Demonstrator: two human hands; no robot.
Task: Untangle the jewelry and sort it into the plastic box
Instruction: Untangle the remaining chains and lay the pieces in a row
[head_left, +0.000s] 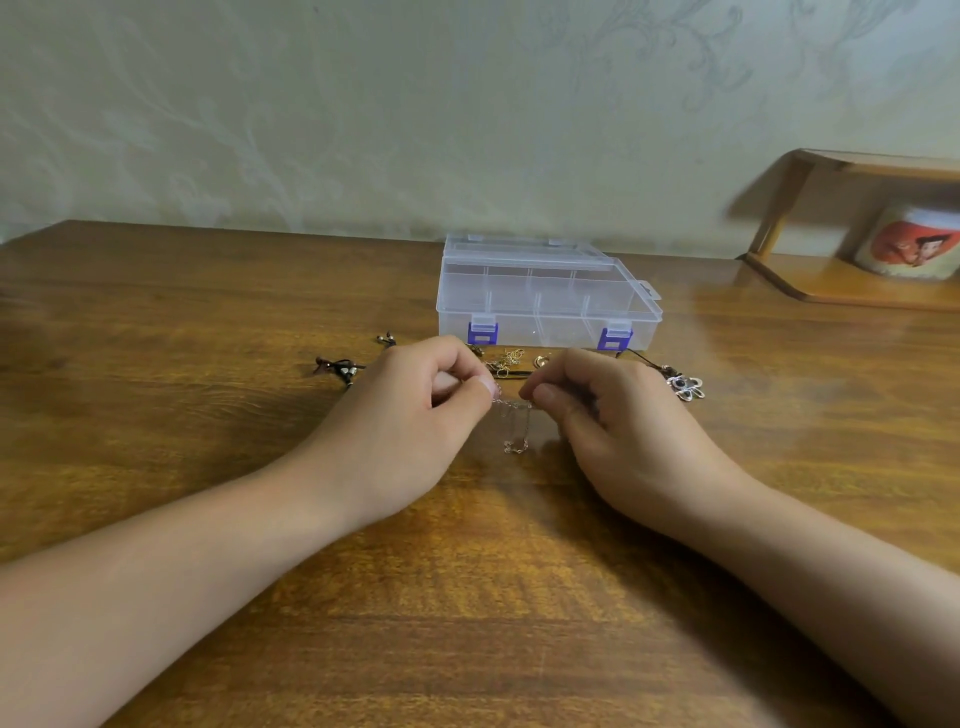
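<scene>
A thin chain (514, 415) is pinched between the left hand (415, 410) and the right hand (618, 415), stretched nine-to-three, a loop hanging toward six onto the table (208, 322). More tangled jewelry (506, 361) lies just at twelve. The shut plastic box (545, 296) stands beyond, equally near both hands.

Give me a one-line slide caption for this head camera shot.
Left hand and right hand pinch a thin chain above the table, before the shut plastic box.
</scene>
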